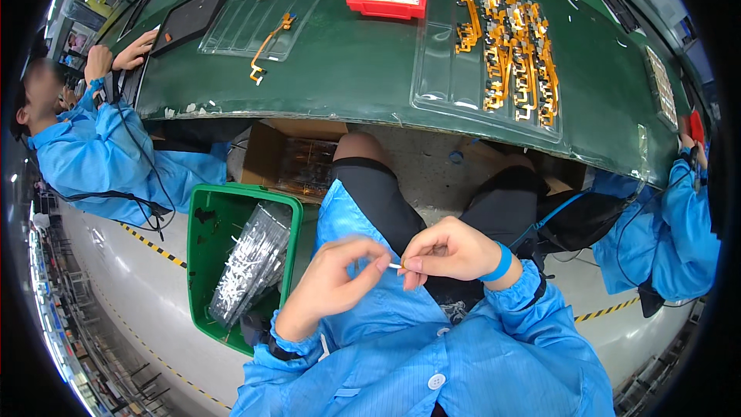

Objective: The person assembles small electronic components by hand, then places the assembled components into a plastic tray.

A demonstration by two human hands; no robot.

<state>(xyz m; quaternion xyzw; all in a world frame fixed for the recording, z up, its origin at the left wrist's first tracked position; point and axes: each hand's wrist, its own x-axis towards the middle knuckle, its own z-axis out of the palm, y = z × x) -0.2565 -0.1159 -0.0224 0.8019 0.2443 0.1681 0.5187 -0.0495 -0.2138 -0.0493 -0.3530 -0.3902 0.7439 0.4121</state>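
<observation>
Above my lap, my left hand [340, 278] and my right hand [451, 251] meet fingertip to fingertip. A small thin white strip [394, 266] spans the gap between them, pinched at its ends by the thumbs and forefingers. My left hand's fingers are slightly smeared by motion. A blue band is round my right wrist. Whether anything else sits inside the right hand's curled fingers is hidden.
On the green table [340, 81] stand a red bin [386, 9] of white strips and clear trays [448, 85] with orange flex cables [521, 54]. A green bin [297, 239] with discarded white strips is at my left. People in blue sit on either side.
</observation>
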